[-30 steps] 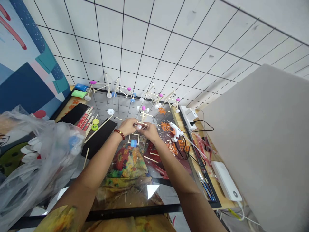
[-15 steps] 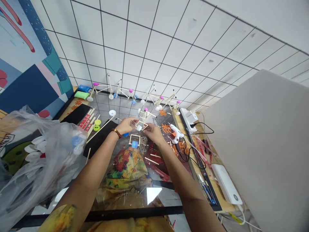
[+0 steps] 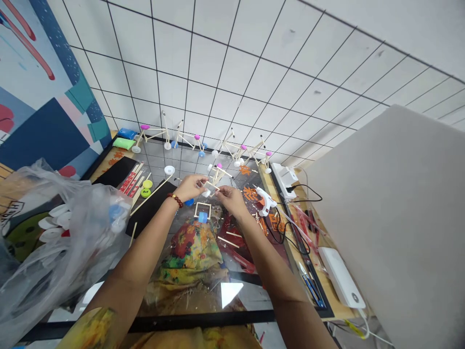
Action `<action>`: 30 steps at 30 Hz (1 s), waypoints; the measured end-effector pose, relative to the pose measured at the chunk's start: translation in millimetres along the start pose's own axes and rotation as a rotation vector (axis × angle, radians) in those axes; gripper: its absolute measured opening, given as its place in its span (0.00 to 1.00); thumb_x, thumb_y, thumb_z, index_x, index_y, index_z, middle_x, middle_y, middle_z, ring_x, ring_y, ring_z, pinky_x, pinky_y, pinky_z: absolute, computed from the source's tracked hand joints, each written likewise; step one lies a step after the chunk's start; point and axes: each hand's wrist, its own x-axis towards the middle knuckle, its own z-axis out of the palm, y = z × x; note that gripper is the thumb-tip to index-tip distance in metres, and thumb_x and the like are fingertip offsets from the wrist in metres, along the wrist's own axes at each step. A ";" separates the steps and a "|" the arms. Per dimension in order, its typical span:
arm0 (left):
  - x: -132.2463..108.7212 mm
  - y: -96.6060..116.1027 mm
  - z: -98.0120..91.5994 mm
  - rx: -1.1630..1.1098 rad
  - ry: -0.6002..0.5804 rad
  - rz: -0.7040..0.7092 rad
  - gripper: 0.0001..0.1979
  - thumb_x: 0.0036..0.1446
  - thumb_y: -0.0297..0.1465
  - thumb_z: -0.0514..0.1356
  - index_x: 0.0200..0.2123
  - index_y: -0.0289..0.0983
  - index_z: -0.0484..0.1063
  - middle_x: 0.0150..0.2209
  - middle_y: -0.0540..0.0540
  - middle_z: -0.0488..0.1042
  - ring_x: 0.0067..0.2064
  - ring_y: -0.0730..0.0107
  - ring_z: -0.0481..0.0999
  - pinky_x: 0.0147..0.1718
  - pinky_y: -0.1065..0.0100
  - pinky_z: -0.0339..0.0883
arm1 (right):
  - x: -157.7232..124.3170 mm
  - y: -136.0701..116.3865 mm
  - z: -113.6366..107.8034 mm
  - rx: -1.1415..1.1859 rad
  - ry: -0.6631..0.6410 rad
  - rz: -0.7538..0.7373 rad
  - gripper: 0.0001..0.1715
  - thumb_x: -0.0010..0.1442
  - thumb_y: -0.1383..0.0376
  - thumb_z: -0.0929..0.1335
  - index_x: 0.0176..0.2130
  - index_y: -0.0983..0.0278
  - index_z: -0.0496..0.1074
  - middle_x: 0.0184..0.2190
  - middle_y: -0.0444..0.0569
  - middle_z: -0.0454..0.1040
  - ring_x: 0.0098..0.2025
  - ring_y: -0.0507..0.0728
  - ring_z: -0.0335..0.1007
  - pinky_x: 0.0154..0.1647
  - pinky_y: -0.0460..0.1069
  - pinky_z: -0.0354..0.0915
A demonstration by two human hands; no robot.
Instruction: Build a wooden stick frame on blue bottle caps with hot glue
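Between my hands, over the middle of the glass tabletop, is a small wooden stick frame (image 3: 212, 185) with a white round piece at its lower left. My left hand (image 3: 193, 188), with a red bead bracelet at the wrist, pinches the frame's left side. On the right side, the fingers of my right hand (image 3: 228, 198) are closed on it. Just beyond stands a stick model with a pink top (image 3: 219, 166). Nearer me lies a square stick frame (image 3: 196, 209) with a blue cap (image 3: 202, 217) at its lower edge.
Several stick models (image 3: 196, 137) line the wall. A white glue gun (image 3: 266, 201) with a black cord lies at the right, near a power strip (image 3: 283, 179). Plastic bags (image 3: 83, 218) fill the left; loose sticks (image 3: 150, 195) lie on black sheets. A white device (image 3: 341, 276) sits far right.
The stick frame has tilted between my fingers, so its opening looks narrower. Its white round piece has shifted slightly left. My hands have barely moved.
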 end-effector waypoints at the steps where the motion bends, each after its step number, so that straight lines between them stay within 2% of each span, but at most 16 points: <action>1: -0.7 -0.2 -0.5 0.016 -0.017 0.011 0.27 0.42 0.32 0.69 0.50 0.35 0.76 0.43 0.44 0.79 0.41 0.62 0.77 0.44 0.62 0.72 | 0.2 -1.7 2.9 -0.004 0.003 -0.002 0.10 0.55 0.60 0.67 0.32 0.63 0.74 0.25 0.44 0.76 0.27 0.53 0.69 0.30 0.47 0.64; 3: -2.2 -0.9 -0.7 0.083 -0.044 0.033 0.40 0.34 0.32 0.73 0.56 0.35 0.71 0.50 0.41 0.76 0.45 0.58 0.76 0.46 0.61 0.71 | 1.2 -4.8 10.0 -0.015 0.008 -0.007 0.10 0.55 0.59 0.68 0.32 0.63 0.75 0.25 0.44 0.76 0.27 0.53 0.69 0.29 0.46 0.63; 5: -3.6 -1.9 0.8 0.183 -0.042 0.036 0.47 0.30 0.33 0.75 0.58 0.34 0.67 0.54 0.37 0.72 0.47 0.55 0.76 0.47 0.59 0.71 | 2.6 -7.7 17.8 -0.026 0.005 -0.012 0.10 0.55 0.59 0.68 0.31 0.63 0.75 0.25 0.44 0.76 0.27 0.54 0.70 0.28 0.46 0.63; 7: -4.5 -3.0 3.2 0.266 0.001 0.015 0.43 0.33 0.33 0.74 0.56 0.34 0.66 0.54 0.36 0.70 0.47 0.55 0.75 0.46 0.58 0.71 | 4.2 -10.0 25.1 -0.038 -0.005 -0.020 0.09 0.54 0.59 0.69 0.31 0.63 0.76 0.24 0.44 0.77 0.27 0.54 0.70 0.27 0.46 0.63; 10: -4.6 -4.6 4.2 0.336 0.057 0.007 0.33 0.40 0.32 0.70 0.51 0.35 0.66 0.49 0.38 0.71 0.46 0.55 0.75 0.46 0.58 0.70 | 5.9 -12.2 31.6 -0.056 -0.020 -0.035 0.09 0.55 0.60 0.69 0.31 0.62 0.77 0.25 0.44 0.77 0.27 0.54 0.71 0.28 0.46 0.64; 13: -4.2 -6.2 -0.9 0.353 0.063 0.014 0.28 0.40 0.28 0.68 0.48 0.36 0.67 0.45 0.41 0.72 0.46 0.55 0.74 0.46 0.58 0.69 | 7.4 -11.2 27.2 -0.075 -0.032 -0.036 0.09 0.55 0.60 0.70 0.33 0.62 0.78 0.27 0.44 0.79 0.29 0.54 0.73 0.32 0.47 0.67; 19: -2.7 -9.2 -12.4 0.311 0.062 0.001 0.35 0.44 0.25 0.64 0.58 0.36 0.62 0.46 0.43 0.73 0.47 0.56 0.74 0.50 0.59 0.69 | 18.2 2.0 -15.4 -0.179 0.037 0.029 0.06 0.52 0.65 0.72 0.34 0.63 0.78 0.29 0.47 0.79 0.31 0.56 0.76 0.35 0.49 0.69; 22: -1.6 -11.8 -14.4 0.288 0.087 0.013 0.39 0.43 0.26 0.66 0.61 0.37 0.62 0.51 0.40 0.71 0.52 0.53 0.73 0.54 0.57 0.66 | 26.2 8.6 -32.0 -0.268 0.120 0.038 0.11 0.50 0.67 0.73 0.37 0.62 0.78 0.32 0.48 0.79 0.34 0.57 0.75 0.38 0.50 0.69; 26: -0.7 -16.7 -18.4 0.265 0.115 0.001 0.41 0.39 0.28 0.69 0.60 0.37 0.65 0.52 0.39 0.69 0.50 0.53 0.73 0.53 0.56 0.67 | 35.6 12.5 -31.6 -0.344 0.193 0.020 0.20 0.50 0.66 0.73 0.45 0.61 0.77 0.43 0.50 0.78 0.37 0.55 0.73 0.42 0.51 0.68; 30: -0.3 -20.6 -21.7 0.208 0.136 -0.021 0.39 0.39 0.28 0.70 0.58 0.36 0.67 0.52 0.39 0.70 0.49 0.54 0.74 0.52 0.56 0.69 | 39.2 11.9 -23.7 -0.369 0.180 0.003 0.15 0.51 0.67 0.73 0.42 0.62 0.78 0.40 0.50 0.78 0.36 0.55 0.73 0.43 0.51 0.68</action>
